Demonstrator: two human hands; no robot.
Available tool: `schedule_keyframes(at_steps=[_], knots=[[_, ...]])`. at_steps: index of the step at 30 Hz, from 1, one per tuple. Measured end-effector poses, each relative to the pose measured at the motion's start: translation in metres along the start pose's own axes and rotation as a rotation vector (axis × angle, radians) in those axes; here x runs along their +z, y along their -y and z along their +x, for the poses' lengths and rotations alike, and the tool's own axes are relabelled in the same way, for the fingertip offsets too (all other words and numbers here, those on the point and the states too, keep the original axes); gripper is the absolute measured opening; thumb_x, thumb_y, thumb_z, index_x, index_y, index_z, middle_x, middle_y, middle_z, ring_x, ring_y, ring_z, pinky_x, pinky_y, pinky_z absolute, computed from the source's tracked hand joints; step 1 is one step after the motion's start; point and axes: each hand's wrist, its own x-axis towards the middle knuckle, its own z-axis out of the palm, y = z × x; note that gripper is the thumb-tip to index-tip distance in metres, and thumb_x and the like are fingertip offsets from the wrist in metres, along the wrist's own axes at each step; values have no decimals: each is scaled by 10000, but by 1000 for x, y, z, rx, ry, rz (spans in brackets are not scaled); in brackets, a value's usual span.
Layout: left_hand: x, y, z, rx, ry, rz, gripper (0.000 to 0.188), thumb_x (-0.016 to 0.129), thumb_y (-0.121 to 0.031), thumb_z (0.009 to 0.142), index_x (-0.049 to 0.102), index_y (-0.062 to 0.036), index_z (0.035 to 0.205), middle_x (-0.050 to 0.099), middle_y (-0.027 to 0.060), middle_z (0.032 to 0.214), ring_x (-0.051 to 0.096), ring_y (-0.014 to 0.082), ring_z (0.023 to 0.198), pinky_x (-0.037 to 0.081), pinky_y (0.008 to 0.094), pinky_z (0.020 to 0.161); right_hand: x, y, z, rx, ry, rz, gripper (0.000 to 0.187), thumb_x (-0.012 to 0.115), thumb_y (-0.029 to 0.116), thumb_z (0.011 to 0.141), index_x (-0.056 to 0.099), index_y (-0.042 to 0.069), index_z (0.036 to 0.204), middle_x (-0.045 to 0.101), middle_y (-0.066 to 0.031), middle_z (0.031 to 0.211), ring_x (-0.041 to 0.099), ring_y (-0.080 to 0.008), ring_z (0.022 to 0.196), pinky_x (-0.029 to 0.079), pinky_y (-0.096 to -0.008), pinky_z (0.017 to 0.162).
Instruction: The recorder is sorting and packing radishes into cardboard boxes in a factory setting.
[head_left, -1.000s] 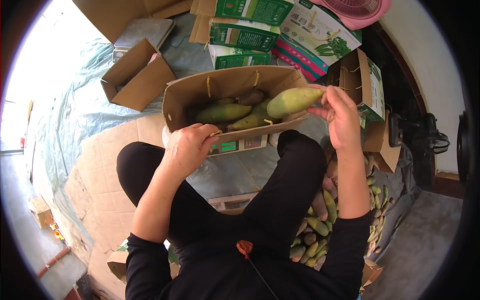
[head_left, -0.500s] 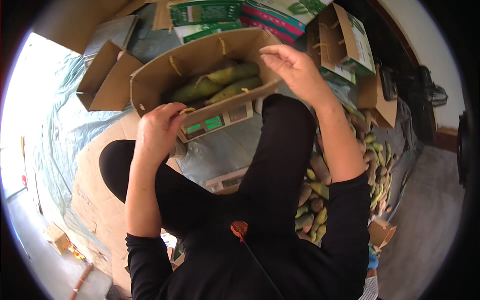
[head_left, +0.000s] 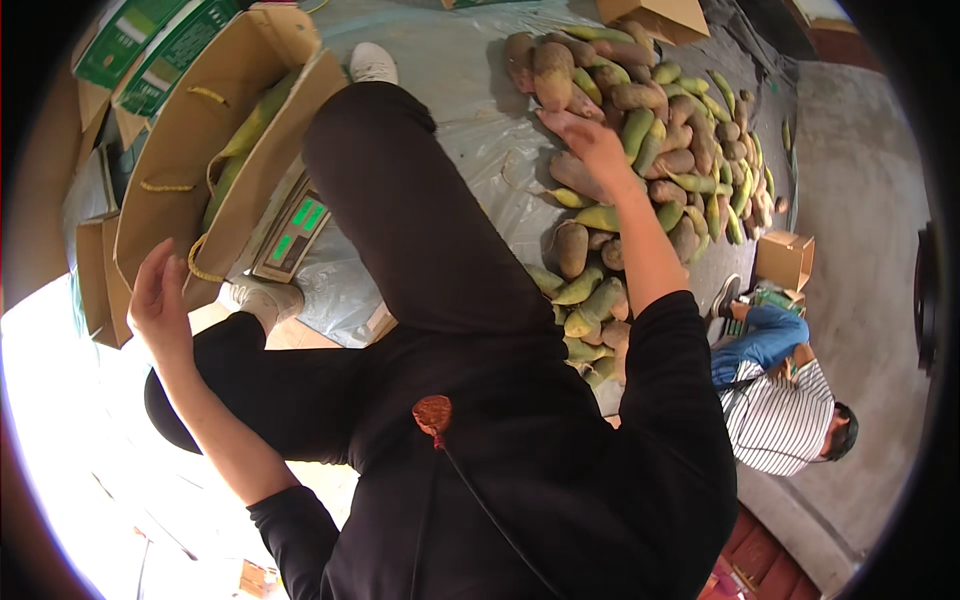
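At the pile of long radishes (head_left: 705, 150), green and muddy brown, my right hand (head_left: 597, 155) reaches out with its fingers stretched. Its fingertips lie at a brown radish (head_left: 553, 78); whether they touch it I cannot tell. No radish is in its grip. My left hand (head_left: 162, 308) hovers beside the near end of an open cardboard carton (head_left: 275, 135), fingers loosely bent and apart, holding nothing. Inside the carton lie green radishes (head_left: 258, 122), partly hidden by its wall. Yellow cord handles (head_left: 200, 262) hang on it. The carton rests by a scale (head_left: 288, 240) with green lit displays.
Green printed cartons (head_left: 165, 55) stand at the far left. A smaller cardboard box (head_left: 655, 18) sits behind the pile, another (head_left: 785, 258) to its right. A person (head_left: 775, 415) in a striped shirt sits at the right. Clear plastic sheeting (head_left: 460, 130) covers the floor.
The view has swung right, so the carton now appears at the left. My right hand has left the carton's rim for the radish pile. My left hand has come off the cord handle.
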Motion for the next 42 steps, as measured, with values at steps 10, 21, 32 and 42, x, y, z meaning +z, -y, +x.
schedule_keyframes(at_steps=[10,21,32,42], knots=[[2,14,9,66,-70,233,218,544,-110,933,630,-40,1121,652,46,995,629,109,880,484,218,757,40,-172,-144,375,253,-598,258,661,224,737,655,87,956,681,-104,886,640,-291,805,506,-378,729],[0,8,8,82,-133,236,240,525,-145,942,630,-51,1136,669,63,985,640,128,917,471,230,746,109,-130,-220,199,666,-998,233,577,163,825,624,174,1053,573,-5,1115,484,-204,1102,400,-384,858],[5,8,8,141,-133,275,225,528,-138,939,643,-46,1109,674,54,953,631,103,866,472,217,710,104,-131,-225,14,735,-1079,210,516,191,845,682,234,968,569,45,1026,483,-171,1045,381,-353,813],[4,9,9,113,-135,289,216,535,-128,937,642,-43,1105,672,59,935,634,117,866,493,232,751,102,-130,-223,-27,742,-1086,192,546,200,818,687,226,945,561,44,996,478,-167,1039,382,-352,806]])
